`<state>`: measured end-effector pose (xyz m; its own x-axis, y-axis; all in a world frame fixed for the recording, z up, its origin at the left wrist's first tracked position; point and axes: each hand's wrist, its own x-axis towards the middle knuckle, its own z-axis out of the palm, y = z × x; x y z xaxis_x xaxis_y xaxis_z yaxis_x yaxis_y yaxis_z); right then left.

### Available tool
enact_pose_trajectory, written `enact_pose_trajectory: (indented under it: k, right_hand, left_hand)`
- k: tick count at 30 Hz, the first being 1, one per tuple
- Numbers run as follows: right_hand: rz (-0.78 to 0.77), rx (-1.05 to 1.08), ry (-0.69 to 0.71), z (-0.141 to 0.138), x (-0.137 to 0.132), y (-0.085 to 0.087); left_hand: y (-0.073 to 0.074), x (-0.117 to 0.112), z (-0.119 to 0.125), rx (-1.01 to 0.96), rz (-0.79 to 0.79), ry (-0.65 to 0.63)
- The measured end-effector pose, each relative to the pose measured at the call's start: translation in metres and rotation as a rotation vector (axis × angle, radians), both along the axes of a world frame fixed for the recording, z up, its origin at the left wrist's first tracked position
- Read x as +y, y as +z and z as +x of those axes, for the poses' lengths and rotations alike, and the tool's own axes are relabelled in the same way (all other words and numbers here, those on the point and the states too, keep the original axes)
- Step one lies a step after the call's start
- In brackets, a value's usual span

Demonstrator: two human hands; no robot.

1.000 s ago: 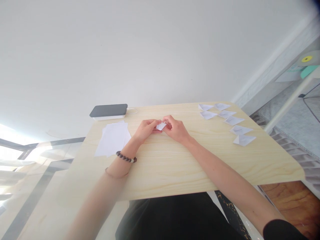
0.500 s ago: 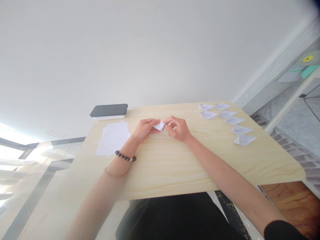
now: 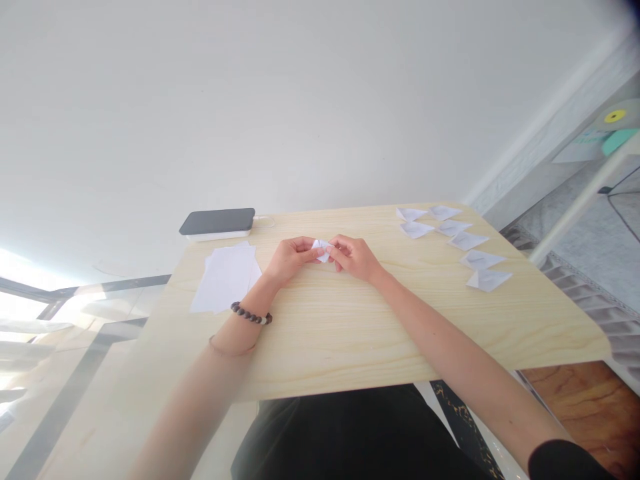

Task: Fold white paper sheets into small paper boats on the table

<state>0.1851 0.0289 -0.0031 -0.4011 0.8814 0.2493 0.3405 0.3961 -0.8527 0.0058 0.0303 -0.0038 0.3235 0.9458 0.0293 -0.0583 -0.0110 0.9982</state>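
Observation:
A small folded white paper (image 3: 323, 251) is held between my two hands above the middle of the table. My left hand (image 3: 293, 259) pinches its left side between thumb and fingers. On the other side, my right hand (image 3: 354, 257) grips the right end, thumb toward me. Fingers cover part of the paper, so its full shape is hidden. Several finished-looking folded paper boats (image 3: 483, 260) stand in a loose group to the right of my right hand. Left of my left wrist lies a pile of flat white paper sheets (image 3: 225, 273).
A dark-topped white box-like device (image 3: 217, 222) with a white cable sits at the table's back left. The pale wooden table (image 3: 350, 333) meets a white wall (image 3: 320, 107) behind it. A white bar (image 3: 580, 207) rises beyond the right edge.
My right hand has closed in on the folded paper, its thumb now pressing the right end. The paper has turned slightly in my fingers. My left hand stays nearly in place.

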Motion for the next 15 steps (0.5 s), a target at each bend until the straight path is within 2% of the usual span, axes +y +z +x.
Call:
enact_pose_trajectory:
  k: [6,15]
  right_hand:
    - [-0.106,0.047,0.104,0.0010,0.0003,0.0000]
    - [0.040,-0.050,0.069,-0.0004,-0.0012,-0.0031]
  left_hand:
    - [0.0025,0.0009,-0.0038,0.073,0.036,0.000]
    - [0.0041,0.0000,-0.0016,0.102,0.112,0.047]
